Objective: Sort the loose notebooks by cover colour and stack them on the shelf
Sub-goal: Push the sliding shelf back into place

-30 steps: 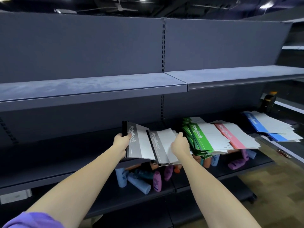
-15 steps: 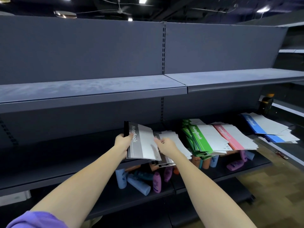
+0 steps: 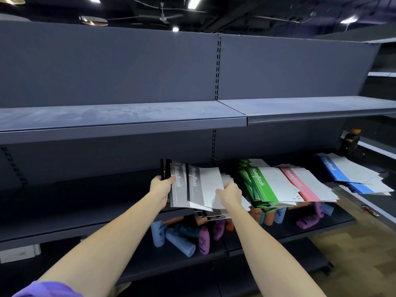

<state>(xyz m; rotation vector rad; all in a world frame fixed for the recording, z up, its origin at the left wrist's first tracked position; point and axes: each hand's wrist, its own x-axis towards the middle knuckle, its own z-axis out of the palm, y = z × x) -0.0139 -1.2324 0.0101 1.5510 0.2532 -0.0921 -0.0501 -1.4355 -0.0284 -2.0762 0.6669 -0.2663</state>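
- Head view looks forward and down at a dark grey shelf unit; both bare arms reach to its middle shelf (image 3: 75, 196).
- The left hand (image 3: 159, 186) grips the spine edge of a small bunch of grey notebooks (image 3: 182, 187), fingers curled round the black bindings, holding them tilted up off the shelf.
- The right hand (image 3: 230, 195) has its fingers curled on the white right-hand part of a grey notebook's cover (image 3: 209, 183), which overlaps the bunch in the left hand.
- More loose grey and white covers (image 3: 214, 214) lie fanned beneath the two hands at the shelf's front edge.
- To the right on the same shelf sit a green stack (image 3: 259, 185), then pink notebooks (image 3: 300, 185) touching it, and well apart at the far right a blue pile (image 3: 342, 170).
- The shelf below holds lying bottles (image 3: 180, 241) in blue, purple and orange.
- The upper shelf (image 3: 120, 116) is a dusty blue-grey.
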